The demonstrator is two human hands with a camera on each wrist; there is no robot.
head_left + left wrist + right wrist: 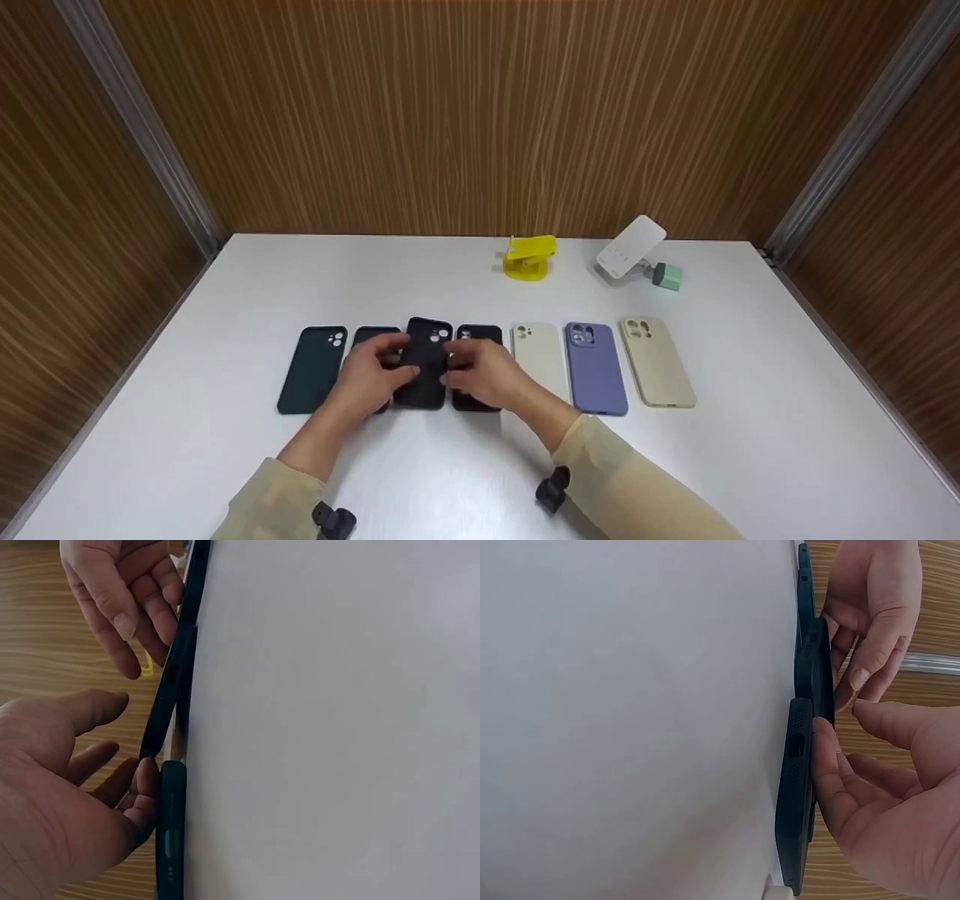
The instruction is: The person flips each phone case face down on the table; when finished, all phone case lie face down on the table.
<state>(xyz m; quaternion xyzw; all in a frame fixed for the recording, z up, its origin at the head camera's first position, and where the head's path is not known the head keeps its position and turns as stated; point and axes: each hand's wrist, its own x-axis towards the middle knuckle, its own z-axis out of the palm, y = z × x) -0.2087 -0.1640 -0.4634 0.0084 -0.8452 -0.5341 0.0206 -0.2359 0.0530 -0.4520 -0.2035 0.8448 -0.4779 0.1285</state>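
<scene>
Left hand [373, 373], right hand [486, 370] loose-fingered, black case [429, 364] apparently ungripped; white stand [631, 246] marks illegible.

Mid-frame: row of 7 phone cases [429, 379] in the way. Yellow stand [528, 259], white stand [631, 247] obstruct upper right. We find passage over tabletop [187, 375], far left.

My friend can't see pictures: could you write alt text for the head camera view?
A person's left hand and right hand flank a black phone case, third from the left in a row of seven on a white table. Behind the row stand a yellow holder and a white holder.
</scene>
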